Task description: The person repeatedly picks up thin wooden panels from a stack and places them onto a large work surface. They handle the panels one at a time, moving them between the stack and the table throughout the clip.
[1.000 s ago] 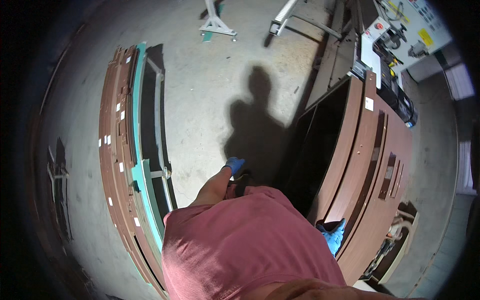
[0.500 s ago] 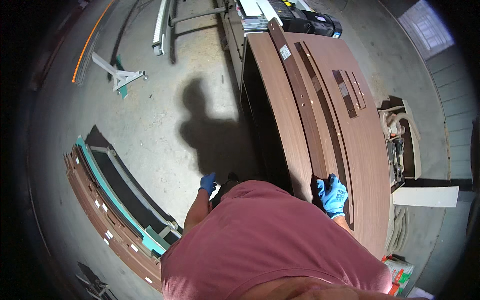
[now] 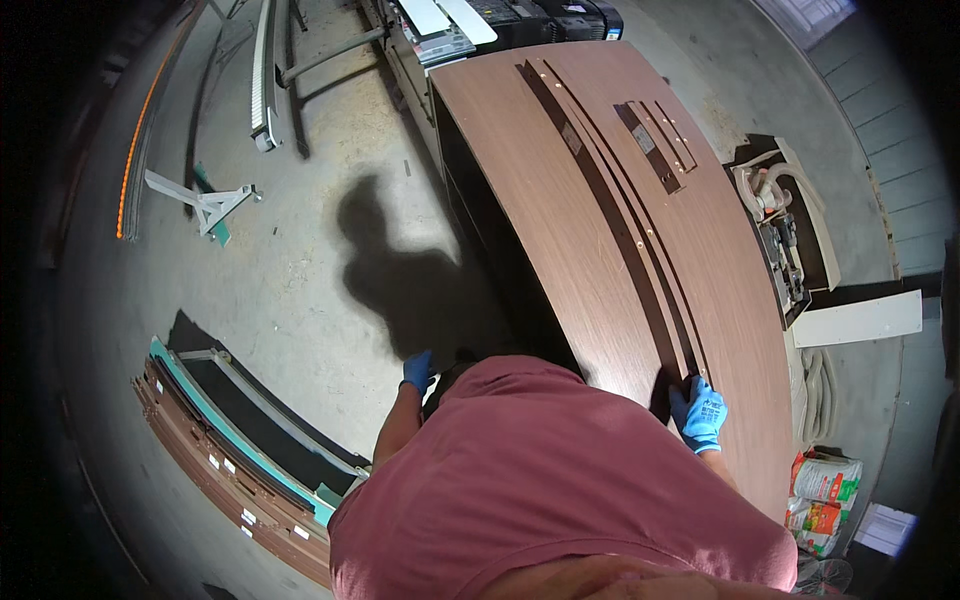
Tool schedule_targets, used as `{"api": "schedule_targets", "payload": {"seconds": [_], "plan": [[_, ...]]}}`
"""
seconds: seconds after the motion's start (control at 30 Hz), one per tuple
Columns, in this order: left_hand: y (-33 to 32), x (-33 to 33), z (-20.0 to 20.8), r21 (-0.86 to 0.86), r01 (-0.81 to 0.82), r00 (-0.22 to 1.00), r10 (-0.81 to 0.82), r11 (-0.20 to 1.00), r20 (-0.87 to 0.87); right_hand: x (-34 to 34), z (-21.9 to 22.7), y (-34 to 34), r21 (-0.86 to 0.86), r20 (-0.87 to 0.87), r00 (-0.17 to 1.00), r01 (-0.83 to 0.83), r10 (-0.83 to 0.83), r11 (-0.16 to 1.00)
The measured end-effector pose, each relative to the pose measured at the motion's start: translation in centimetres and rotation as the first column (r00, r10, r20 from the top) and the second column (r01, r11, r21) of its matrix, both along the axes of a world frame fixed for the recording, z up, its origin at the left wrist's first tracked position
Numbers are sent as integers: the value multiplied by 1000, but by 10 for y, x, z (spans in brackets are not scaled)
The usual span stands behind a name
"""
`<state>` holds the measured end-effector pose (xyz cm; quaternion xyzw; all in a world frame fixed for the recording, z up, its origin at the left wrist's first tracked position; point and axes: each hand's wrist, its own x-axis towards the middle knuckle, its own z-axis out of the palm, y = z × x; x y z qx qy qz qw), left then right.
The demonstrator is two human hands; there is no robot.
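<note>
At the table's near end, my right hand (image 3: 702, 414) in a light blue glove is closed round the end of a long, narrow dark brown board strip (image 3: 650, 240). Thumb and fingers are on either side of it. Another long dark brown strip (image 3: 610, 215) with a pale label runs close along its left side; how the two touch is hard to tell. Both lie along a large wood-grain brown panel (image 3: 530, 180). My left hand (image 3: 417, 372), in a dark blue glove, hangs at my left side over the floor, fingers loosely apart, holding nothing.
Shorter brown strips (image 3: 655, 145) lie farther right on the panel. A machine (image 3: 550, 22) stands at its far end. Hoses and tools (image 3: 775, 215) sit at the right. A stack of brown boards (image 3: 215, 465) beside a green-edged frame and a white stand (image 3: 205, 205) are at the left.
The labelled board that lay apart on the left is no longer there; the strips now sit close together. My right hand has shifted to the strip's end. The view has turned right.
</note>
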<state>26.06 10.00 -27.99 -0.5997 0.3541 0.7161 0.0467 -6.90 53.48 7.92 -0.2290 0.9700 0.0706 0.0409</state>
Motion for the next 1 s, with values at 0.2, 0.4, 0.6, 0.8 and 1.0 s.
{"api": "schedule_targets", "payload": {"seconds": [0.2,0.4,0.6,0.8,1.0], "plan": [[-8,-6,-8,-22,-87,996,87,996,-27,-8,0,13,136,-28,997,70,-67,988],[2,8,-4,17,-105,994,104,994,32,-14,42,-38,206,-24,996,92,-89,974],[-2,8,-7,-17,-58,998,58,998,-3,-47,33,-109,-107,-308,933,-226,183,968],[-6,13,-3,-3,-105,994,105,994,-41,-103,-11,-150,-208,67,991,127,-115,970],[9,33,-8,3,-144,987,143,990,69,-108,-5,-158,-145,90,986,150,-138,978]]}}
